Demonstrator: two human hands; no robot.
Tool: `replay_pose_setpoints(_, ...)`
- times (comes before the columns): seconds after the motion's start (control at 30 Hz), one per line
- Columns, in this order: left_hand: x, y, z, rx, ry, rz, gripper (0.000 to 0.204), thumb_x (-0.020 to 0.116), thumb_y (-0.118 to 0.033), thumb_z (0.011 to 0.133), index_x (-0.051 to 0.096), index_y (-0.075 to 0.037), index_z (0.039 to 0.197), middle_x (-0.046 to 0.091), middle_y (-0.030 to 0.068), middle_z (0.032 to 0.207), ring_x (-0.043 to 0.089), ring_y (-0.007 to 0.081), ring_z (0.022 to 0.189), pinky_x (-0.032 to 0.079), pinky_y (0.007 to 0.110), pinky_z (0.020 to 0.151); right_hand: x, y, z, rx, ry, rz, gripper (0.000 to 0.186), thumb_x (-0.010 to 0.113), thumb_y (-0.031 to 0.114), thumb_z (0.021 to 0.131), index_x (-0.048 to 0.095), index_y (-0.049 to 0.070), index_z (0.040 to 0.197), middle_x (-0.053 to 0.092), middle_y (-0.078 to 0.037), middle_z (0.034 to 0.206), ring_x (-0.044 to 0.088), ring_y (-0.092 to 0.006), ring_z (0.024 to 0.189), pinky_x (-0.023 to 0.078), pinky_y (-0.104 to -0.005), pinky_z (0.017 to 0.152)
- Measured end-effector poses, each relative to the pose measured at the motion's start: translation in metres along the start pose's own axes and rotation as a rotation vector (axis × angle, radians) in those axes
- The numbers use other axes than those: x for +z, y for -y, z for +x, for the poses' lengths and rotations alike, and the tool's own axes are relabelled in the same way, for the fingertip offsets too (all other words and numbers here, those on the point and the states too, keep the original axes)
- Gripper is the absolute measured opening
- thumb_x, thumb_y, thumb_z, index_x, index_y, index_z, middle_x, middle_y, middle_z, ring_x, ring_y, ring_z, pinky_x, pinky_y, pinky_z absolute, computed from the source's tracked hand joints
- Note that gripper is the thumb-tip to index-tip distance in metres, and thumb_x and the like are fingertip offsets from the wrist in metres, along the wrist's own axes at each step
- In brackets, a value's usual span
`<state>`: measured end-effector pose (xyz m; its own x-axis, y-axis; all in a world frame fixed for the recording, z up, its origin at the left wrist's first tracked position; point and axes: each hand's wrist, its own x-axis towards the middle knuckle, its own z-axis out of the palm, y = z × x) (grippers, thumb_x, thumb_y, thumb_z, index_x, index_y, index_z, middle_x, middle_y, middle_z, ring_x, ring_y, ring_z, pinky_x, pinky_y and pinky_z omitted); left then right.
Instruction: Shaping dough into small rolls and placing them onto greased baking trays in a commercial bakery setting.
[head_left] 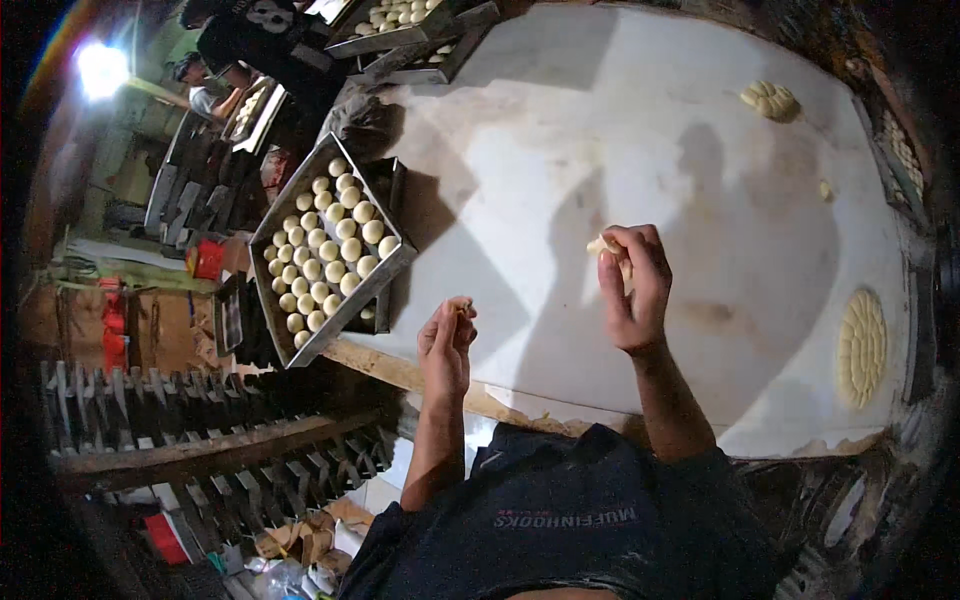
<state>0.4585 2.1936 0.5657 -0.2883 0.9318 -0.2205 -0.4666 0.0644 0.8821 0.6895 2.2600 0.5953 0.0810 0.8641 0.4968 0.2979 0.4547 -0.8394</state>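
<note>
I see both arms bent up; left hand (447,335) w/ fingers pinched, right hand (632,285) curled shut.

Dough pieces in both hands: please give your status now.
Right hand closed on a dough piece. Left hand pinching a smaller dough bit. Tray of dough balls sits left on the white table. Nothing between them.

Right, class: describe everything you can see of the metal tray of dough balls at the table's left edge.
The metal tray is a rectangular, grey, shallow-walled pan, set at an angle. It holds pale round dough balls in close rows, nearly full. It rests on another dark tray at the white table edge, overhanging it. Neither hand touches it.
</note>
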Motion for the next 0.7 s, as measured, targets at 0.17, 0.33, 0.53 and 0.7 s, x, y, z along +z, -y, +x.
replay_pose_setpoints(0.17,-0.025,-0.001,-0.004,0.114,-0.030,0.203,0.013,0.063,-0.014,0.089,0.064,-0.003,0.097,0.055,-0.0040,0.078,0.037,0.0020,0.061,0.027,0.017,0.054,0.051,-0.089,-0.022,-0.038,0.155,-0.275,0.041,0.059,0.008,0.079,0.051,0.005,0.119,0.046,-0.020,0.119,0.045,-0.0329,0.109,0.036,-0.0424,0.093)
replay_pose_setpoints(0.33,-0.084,-0.023,-0.012,0.259,-0.299,0.386,0.021,0.058,-0.015,0.092,0.065,0.000,0.105,0.060,0.0004,0.087,0.039,0.0013,0.063,0.031,0.017,0.056,0.031,-0.092,-0.072,0.029,0.329,-0.582,0.056,0.066,0.013,0.072,0.049,0.005,0.124,0.040,-0.023,0.128,0.041,-0.0379,0.118,0.037,-0.0441,0.098)
replay_pose_setpoints(0.53,-0.205,0.003,-0.020,0.572,-0.725,0.581,0.030,0.065,-0.026,0.088,0.058,-0.003,0.071,0.058,0.0001,0.072,0.049,0.0064,0.065,0.039,0.019,0.062,0.036,-0.147,-0.112,0.017,0.158,-0.438,0.047,0.059,0.005,0.072,0.049,0.002,0.118,0.039,-0.024,0.125,0.045,-0.0399,0.112,0.039,-0.0466,0.095)
replay_pose_setpoints(0.7,-0.254,0.033,-0.037,0.263,-0.933,0.334,0.027,0.066,-0.026,0.088,0.064,0.000,0.082,0.060,0.0001,0.075,0.051,0.0071,0.070,0.043,0.024,0.066,0.048,-0.158,-0.105,-0.085,0.076,-0.331,0.038,0.059,0.001,0.069,0.054,0.002,0.107,0.041,-0.019,0.119,0.047,-0.0363,0.106,0.040,-0.0432,0.092)
